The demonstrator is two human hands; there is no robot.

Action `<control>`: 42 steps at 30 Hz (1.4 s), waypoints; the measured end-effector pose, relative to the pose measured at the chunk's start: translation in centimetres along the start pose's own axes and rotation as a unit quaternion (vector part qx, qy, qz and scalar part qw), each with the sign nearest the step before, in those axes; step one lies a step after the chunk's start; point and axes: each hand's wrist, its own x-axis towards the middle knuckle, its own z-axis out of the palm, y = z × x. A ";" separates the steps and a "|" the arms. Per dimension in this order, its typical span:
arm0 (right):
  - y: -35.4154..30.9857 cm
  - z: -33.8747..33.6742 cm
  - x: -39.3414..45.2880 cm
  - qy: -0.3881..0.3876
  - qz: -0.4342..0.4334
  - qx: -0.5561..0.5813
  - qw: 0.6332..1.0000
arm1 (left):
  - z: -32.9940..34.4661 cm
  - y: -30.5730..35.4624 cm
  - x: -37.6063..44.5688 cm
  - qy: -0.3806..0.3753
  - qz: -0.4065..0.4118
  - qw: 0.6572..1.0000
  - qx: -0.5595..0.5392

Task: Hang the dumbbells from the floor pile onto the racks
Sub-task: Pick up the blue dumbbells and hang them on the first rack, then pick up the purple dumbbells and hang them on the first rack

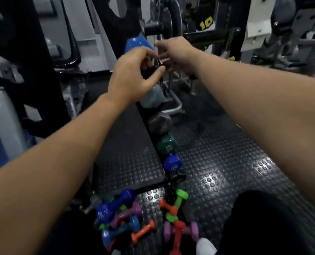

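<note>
A tall black rack (154,115) rises at the centre. It carries a pale blue dumbbell (153,99), a grey dumbbell (160,123), a green dumbbell (166,144) and a dark blue dumbbell (172,162). At its top sits a large bright blue dumbbell (135,45). My left hand (132,76) curls its fingers and thumb round this top dumbbell by the rack post. My right hand (175,50) reaches to the same spot from the right with its fingers stretched out; its palm side is hidden. The floor pile (127,218) of several small coloured dumbbells lies at the bottom.
A raised black rubber platform (127,148) lies left of the rack, on the studded rubber floor (217,162). Grey gym machines (4,115) stand at the left. Weight plates on a bar (164,24) and more machines fill the back. My dark-clothed knee (259,223) and white shoe (206,245) are at the lower right.
</note>
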 end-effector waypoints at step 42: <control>42.2 7.4 -22.8 0.167 0.410 0.154 0.883 | 19.9 -3.1 -27.1 -0.493 -0.262 0.820 -0.123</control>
